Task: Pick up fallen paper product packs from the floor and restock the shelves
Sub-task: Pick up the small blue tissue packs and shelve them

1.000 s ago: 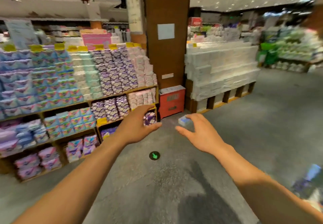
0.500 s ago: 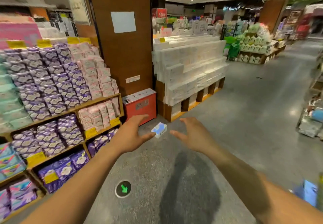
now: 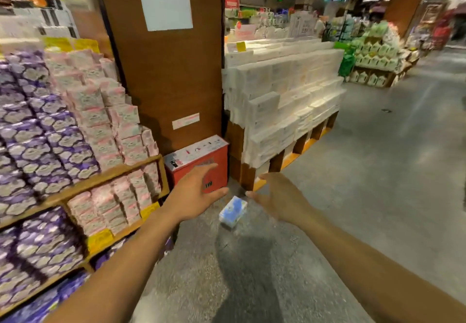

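- Fingers (image 3: 207,169) of the left hand (image 3: 194,192) are spread and hold nothing. The right hand (image 3: 281,196) is the same, and both are near the fallen pack (image 3: 233,211) without touching it.
- Head view: the fallen pack lies on the floor (image 3: 353,196), with the red box (image 3: 186,165) just behind it and the shelf (image 3: 100,179) to its left.
- Risk, as I judge it: a hurried grab may crush the pack or nudge it away.
- Count: one fallen pack, two hands, one red box.

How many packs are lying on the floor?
1. A blue and white pack lies on the grey floor between the left hand and right hand; neither holds it. Others may lie outside the view.
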